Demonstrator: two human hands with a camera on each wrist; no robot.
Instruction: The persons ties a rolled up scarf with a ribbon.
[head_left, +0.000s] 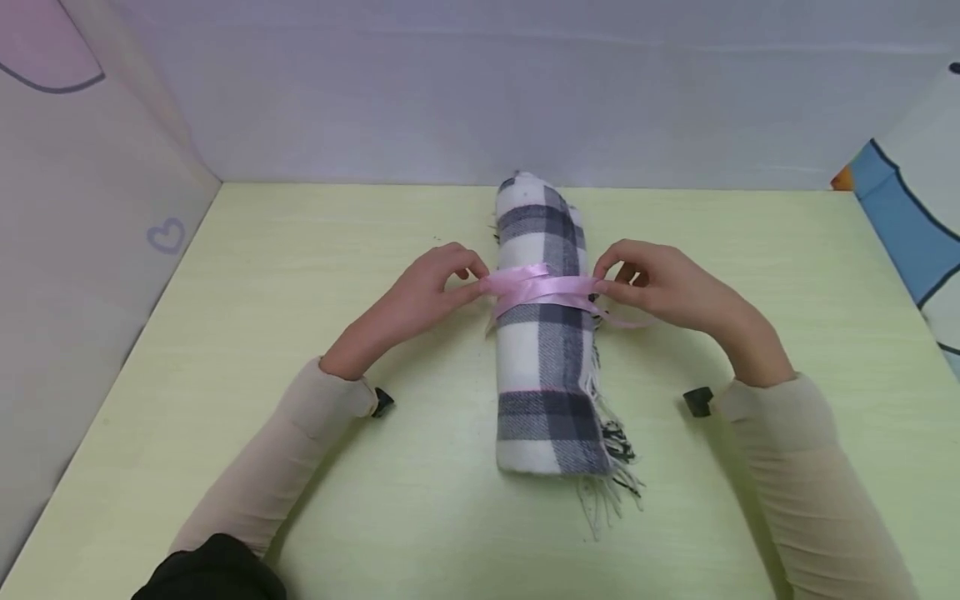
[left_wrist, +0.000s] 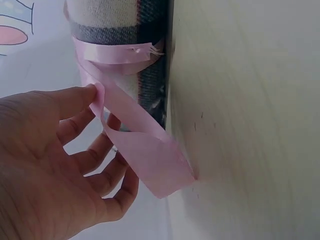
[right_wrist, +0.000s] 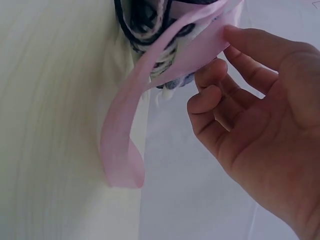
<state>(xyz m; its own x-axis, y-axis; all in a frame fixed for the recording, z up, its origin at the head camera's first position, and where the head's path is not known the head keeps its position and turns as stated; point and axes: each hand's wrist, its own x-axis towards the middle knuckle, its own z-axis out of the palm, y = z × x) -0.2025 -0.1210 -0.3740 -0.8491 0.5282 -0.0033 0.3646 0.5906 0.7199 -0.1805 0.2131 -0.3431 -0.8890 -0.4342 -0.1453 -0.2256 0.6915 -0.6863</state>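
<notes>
A rolled plaid scarf (head_left: 525, 358) in white, grey and black lies lengthwise on the table, its fringe (head_left: 611, 467) spilling out at the lower right. Around its upper half runs a pink satin ribbon (head_left: 558, 287), with strands overlapping on top. At the roll's left side, my left hand (head_left: 427, 287) pinches the ribbon between thumb and forefinger; a loose tail (left_wrist: 155, 165) hangs past the fingers in the left wrist view. My right hand (head_left: 671, 283) pinches the ribbon at the right side. Below it, another ribbon length (right_wrist: 122, 120) loops down toward the table in the right wrist view.
The pale yellow-green table (head_left: 390, 517) meets a white backdrop (head_left: 420, 108) at the rear. Printed side panels (head_left: 900, 208) stand to the left and right. Small black tabs (head_left: 698, 402) stick out by both sleeve cuffs. A black rounded object (head_left: 213, 575) shows at the lower left.
</notes>
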